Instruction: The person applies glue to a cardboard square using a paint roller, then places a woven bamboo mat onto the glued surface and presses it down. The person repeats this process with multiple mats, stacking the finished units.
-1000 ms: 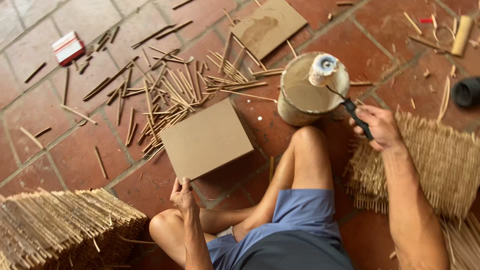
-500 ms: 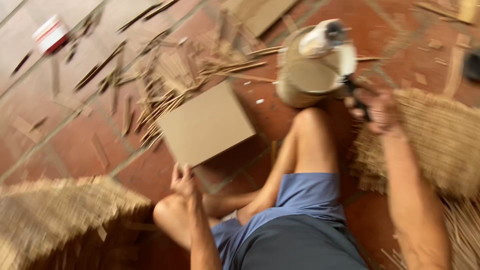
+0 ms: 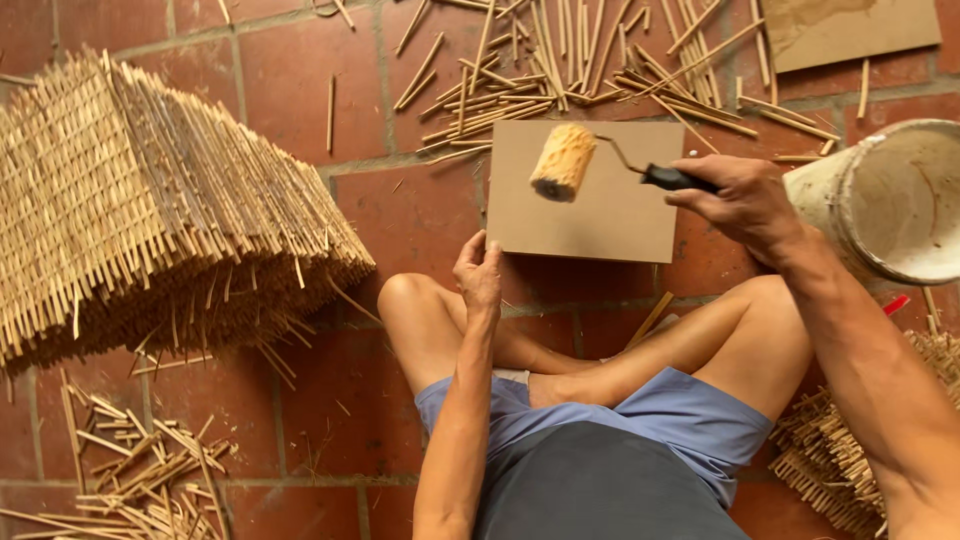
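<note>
Roller [image 3: 562, 162] above board [image 3: 600, 190]; bucket [image 3: 900, 200] to its right.

Floor [image 3: 300, 400] is reddish-brown terracotta tile with grey grout lines. The board [image 3: 610, 210] is plain tan, kinda cardboard-coloured. Roller [image 3: 563, 162] has a yellow-beige spongy cover and a black handle. Woven mats [image 3: 150, 200] are straw-gold in a tight lattice pattern. Bucket [image 3: 890, 200] is dirty off-white, shorts [image 3: 680, 420] are dusty blue
</note>
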Action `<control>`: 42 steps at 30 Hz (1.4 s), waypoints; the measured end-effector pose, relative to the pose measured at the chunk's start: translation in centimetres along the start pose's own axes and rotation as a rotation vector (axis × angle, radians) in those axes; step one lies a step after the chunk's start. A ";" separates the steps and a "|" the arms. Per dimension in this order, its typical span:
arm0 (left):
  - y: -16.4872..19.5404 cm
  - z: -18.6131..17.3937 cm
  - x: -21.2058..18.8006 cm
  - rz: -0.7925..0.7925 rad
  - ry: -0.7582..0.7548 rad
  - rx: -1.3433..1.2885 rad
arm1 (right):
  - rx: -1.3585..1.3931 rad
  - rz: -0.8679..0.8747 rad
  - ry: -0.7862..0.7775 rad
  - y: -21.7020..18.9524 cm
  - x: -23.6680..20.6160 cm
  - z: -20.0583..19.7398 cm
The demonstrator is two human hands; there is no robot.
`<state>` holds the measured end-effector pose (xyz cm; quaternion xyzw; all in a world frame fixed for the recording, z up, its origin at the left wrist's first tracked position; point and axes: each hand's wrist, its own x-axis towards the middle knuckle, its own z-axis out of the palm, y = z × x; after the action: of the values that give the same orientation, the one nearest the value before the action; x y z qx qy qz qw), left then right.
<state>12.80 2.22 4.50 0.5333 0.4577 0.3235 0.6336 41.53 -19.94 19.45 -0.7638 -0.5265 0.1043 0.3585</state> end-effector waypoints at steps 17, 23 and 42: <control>1.2 -1.0 -1.0 -0.016 -0.047 0.066 | -0.755 -0.120 -0.218 -0.4 5.8 2.9; 0.8 -1.0 -0.5 -0.016 -0.047 0.052 | -0.867 -0.026 -0.356 0.9 6.8 -2.5; 1.5 -1.3 -0.5 -0.048 -0.079 0.052 | -0.924 0.185 -0.519 1.0 8.2 -2.2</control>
<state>11.51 2.59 6.02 0.5510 0.4533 0.2750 0.6445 46.95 -13.86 22.14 -0.8343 -0.5193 0.0782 -0.1678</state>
